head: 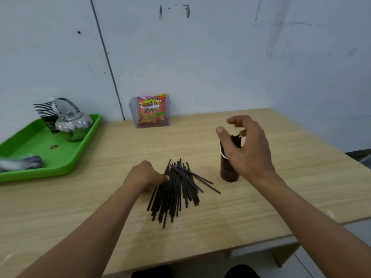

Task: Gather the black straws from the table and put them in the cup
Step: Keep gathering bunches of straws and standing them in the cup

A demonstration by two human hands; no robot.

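Hovering over the one dark cup (228, 171), my right hand (247, 149) spreads its fingers loosely and holds nothing. A clutch of straws (236, 140) stands inside the cup. My left hand (148, 175) curls against the single pile of black straws (176, 189) lying on the table (281, 187) (dozens, too tangled to count). Whether it pinches any, I cannot tell. One green tray (50, 157) holds one kettle (74, 125).
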